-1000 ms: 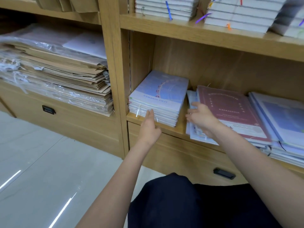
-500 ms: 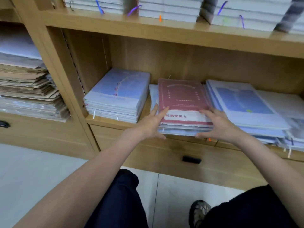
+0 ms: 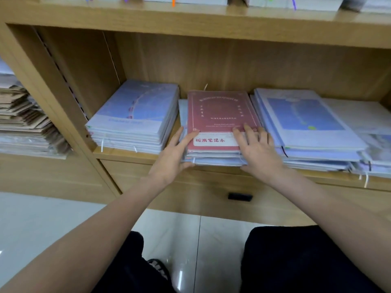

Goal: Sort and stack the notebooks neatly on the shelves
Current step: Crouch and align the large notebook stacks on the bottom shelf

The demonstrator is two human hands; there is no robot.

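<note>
Progress check, biggest stuff first. The shelf (image 3: 135, 154) carries three piles along its front edge. The right pile (image 3: 306, 132) is the widest and the messiest: blue covers fanned out, corners hanging over the front edge toward the right end, so I'd say that one's still to do. The left pile (image 3: 135, 121) sits near the left wall of the compartment and looks squared up already, edges pretty much flush. The middle pile (image 3: 211, 159), topped by a red notebook (image 3: 218, 115), is the one being worked on right now and stands just beside both neighbours.

Left hand (image 3: 171, 159) wraps the pile's front left corner, fingers along the side and thumb underneath near the shelf edge. Right hand (image 3: 258, 151) lies flat on the red cover's front right corner, fingers straight and spread, pressing down, not gripping.

My guess: roughly a third done, middle pile mid-tidy, lower sheets still poking out left.
</note>
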